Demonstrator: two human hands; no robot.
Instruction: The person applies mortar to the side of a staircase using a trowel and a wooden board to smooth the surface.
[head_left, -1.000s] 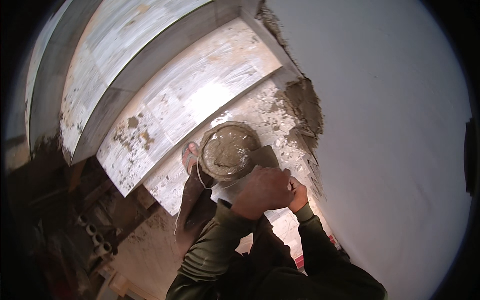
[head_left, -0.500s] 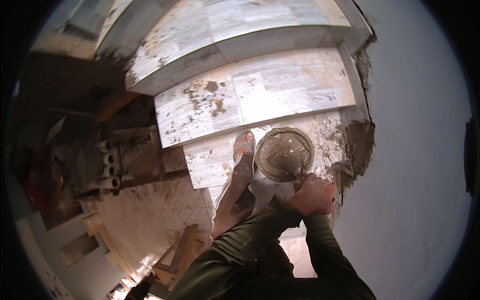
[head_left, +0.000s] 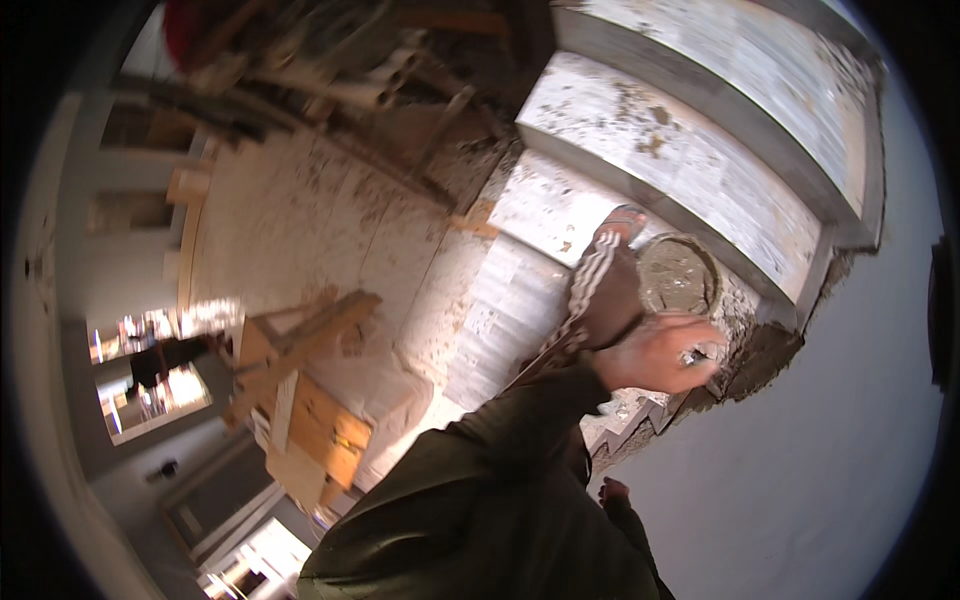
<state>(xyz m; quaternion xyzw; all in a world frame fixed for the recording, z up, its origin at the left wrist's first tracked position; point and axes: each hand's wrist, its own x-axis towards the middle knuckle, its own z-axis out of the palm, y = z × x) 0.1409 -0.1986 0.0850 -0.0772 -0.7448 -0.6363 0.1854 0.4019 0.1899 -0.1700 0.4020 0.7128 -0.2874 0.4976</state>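
My left hand (head_left: pixel 655 350) is closed around something with a small metallic part, mostly hidden, just in front of a round bucket (head_left: pixel 675 270) of wet grey mortar. The bucket stands on a speckled, tiled stair step (head_left: pixel 535 205), beside my sandalled foot (head_left: pixel 625 222). My right hand (head_left: pixel 612 492) is low by the white wall (head_left: pixel 790 470), fingers curled, too small and shadowed to show what they hold, if anything. Rough mortar (head_left: pixel 770 355) runs along the wall's edge beside the steps.
More tiled steps (head_left: pixel 680 180) rise beyond the bucket. Pipes and timber (head_left: pixel 380 90) lie in shadow at the upper left. A wooden trestle with boards (head_left: pixel 320 420) stands on the dusty floor (head_left: pixel 290 220). A person in dark clothing (head_left: pixel 165 365) is by a bright opening.
The view has swung left, bringing the floor and openings in. My hands have separated: the left is raised before the bucket, the right has dropped back toward my body by the wall.
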